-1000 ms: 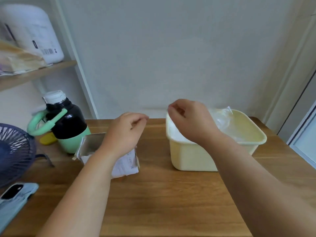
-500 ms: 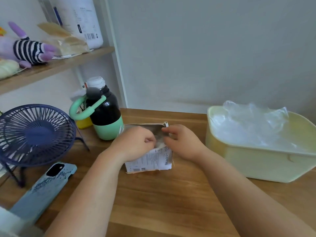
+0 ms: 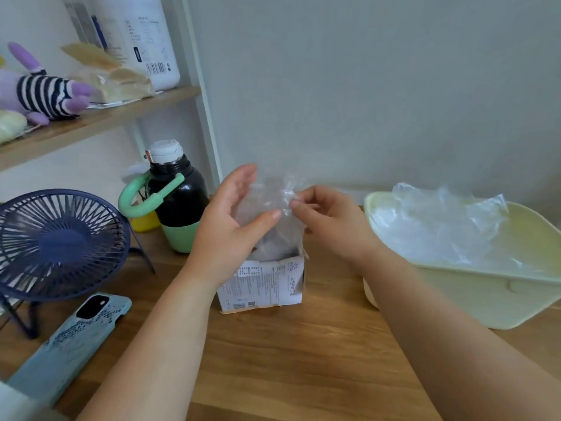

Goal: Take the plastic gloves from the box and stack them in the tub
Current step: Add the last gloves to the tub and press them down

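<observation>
Over the box: clear crinkled plastic glove [image 3: 273,202] hangs, lower end at the mouth of the small printed cardboard box [image 3: 264,284].
Change: both hands, down at the box mouth half a second ago, are raised; glove looks nearly free.
Right hand [image 3: 331,226]: fingertips pinch the film's top edge.
Left hand [image 3: 227,229]: fingers straight, spread behind film.
Room: bare wood rightward to the pale yellow plastic tub [image 3: 485,296]; black-and-green bottle [image 3: 179,205] close left.
</observation>
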